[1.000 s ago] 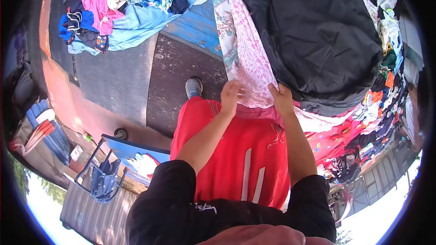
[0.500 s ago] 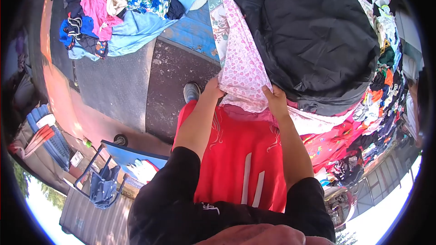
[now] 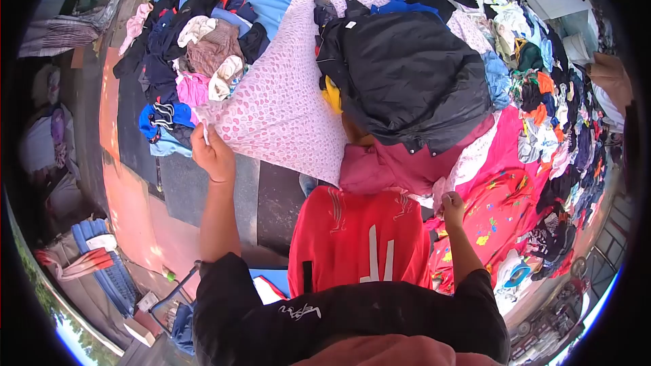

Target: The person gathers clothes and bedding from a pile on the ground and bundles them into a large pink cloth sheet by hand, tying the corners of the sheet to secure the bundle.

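My left hand (image 3: 215,152) pinches a corner of a white sheet with pink hearts (image 3: 291,102), which is stretched out toward the upper middle. On the right, my right hand (image 3: 451,209) is closed on a pale pink edge of cloth beside the dark pink fabric (image 3: 400,166). Between the hands, a black garment (image 3: 413,74) lies bunched on top of the pink fabric. A bit of yellow cloth (image 3: 331,95) shows at its left side. Red cloth (image 3: 359,237) covers my lap.
A mixed clothes pile (image 3: 210,47) lies at the upper left, beyond dark floor mats (image 3: 203,183). Many more clothes (image 3: 542,115) are heaped at the right, near a red patterned cloth (image 3: 485,224). A blue folded item (image 3: 105,271) stands lower left.
My hands have moved far apart, the left one outward to the left and the right one to the right and down. The heart-print sheet is spread wide, and the view has shifted.
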A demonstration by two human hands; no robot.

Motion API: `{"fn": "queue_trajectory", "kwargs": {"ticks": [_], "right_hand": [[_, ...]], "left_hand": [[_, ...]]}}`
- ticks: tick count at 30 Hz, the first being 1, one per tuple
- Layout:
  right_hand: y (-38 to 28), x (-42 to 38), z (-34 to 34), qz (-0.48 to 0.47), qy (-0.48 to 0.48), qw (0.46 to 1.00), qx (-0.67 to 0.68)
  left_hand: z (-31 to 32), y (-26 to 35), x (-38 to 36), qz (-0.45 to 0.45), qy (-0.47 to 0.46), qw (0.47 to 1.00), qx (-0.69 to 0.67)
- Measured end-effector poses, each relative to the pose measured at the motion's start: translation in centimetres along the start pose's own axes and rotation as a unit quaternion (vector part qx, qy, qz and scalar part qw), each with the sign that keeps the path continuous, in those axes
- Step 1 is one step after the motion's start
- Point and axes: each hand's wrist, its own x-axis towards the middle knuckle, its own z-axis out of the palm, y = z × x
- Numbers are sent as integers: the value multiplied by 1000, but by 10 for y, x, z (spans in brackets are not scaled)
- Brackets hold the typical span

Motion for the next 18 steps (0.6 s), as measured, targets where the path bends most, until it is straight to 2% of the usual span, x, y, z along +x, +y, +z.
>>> {"fn": "queue_trajectory", "kwargs": {"ticks": [1, 3, 9, 11, 14, 16, 18], "right_hand": [[-19, -20, -22, -4, 17, 999, 27], [-30, -39, -70, -77, 38, 994, 74], [-123, -100, -175, -175, 106, 954, 219], [-175, -121, -225, -231, 130, 934, 238], [-263, -184, -306, -312, 162, 895, 273], [-281, -219, -357, -370, 161, 861, 310], [-275, -224, -386, -423, 160, 821, 348]], "left_hand": [[7, 32, 1, 66, -23, 996, 50], [23, 70, -9, 5, -45, 999, -17], [15, 118, -29, 1, -106, 993, 53], [4, 139, -27, -41, -140, 984, 105], [-1, 177, -22, 28, -106, 990, 93], [-6, 209, -19, 74, -63, 992, 80], [-8, 217, -17, 44, -40, 998, 12]]}}
